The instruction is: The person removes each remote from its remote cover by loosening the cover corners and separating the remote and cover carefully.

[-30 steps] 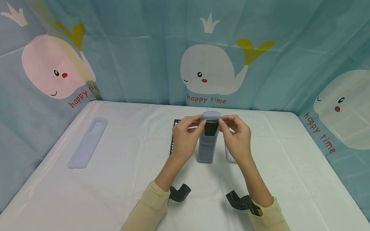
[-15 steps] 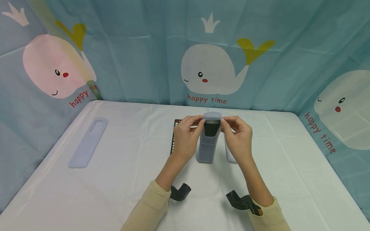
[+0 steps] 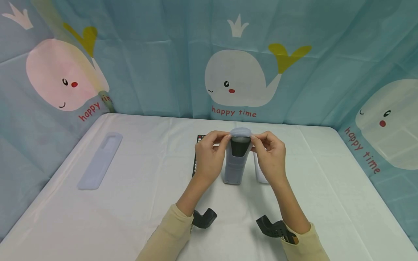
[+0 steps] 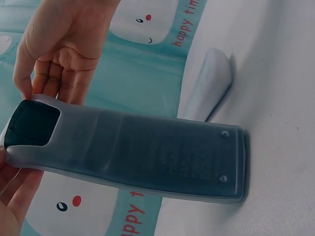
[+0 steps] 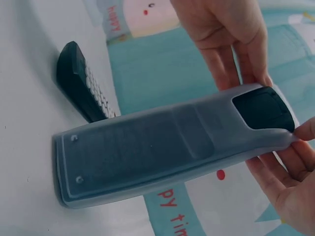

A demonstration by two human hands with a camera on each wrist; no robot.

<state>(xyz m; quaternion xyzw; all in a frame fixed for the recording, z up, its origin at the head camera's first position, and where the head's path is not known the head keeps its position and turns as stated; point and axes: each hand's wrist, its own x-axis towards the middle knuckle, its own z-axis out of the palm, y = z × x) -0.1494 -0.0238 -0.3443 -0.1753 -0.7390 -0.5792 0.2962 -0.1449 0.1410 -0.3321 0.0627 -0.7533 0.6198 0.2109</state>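
A dark remote control [image 3: 240, 148] stands on end on the table inside a translucent grey-blue silicone cover [image 3: 233, 172]. Its dark back shows through the cutout near the top. My left hand [image 3: 209, 157] pinches the cover's upper left edge between thumb and fingers. On the opposite side, my right hand [image 3: 271, 156] pinches the upper right edge. The cover's top lip [image 3: 241, 132] rises just above the remote's upper end. In the left wrist view the cover [image 4: 147, 152] reaches down to the table, and both thumbs sit at the cutout's sides.
Behind my left hand lies a black remote [image 3: 200, 139] with pale buttons, partly hidden. A white remote [image 3: 259, 172] lies behind my right hand. Another translucent silicone cover [image 3: 99, 161] lies flat at the left of the white-clothed table [image 3: 137, 217]. A whale-print curtain [image 3: 156, 72] hangs behind.
Both hands keep their pinch and have shifted slightly right. The cover's top lip has moved a little down and right, and slightly more of the remote's dark back shows.
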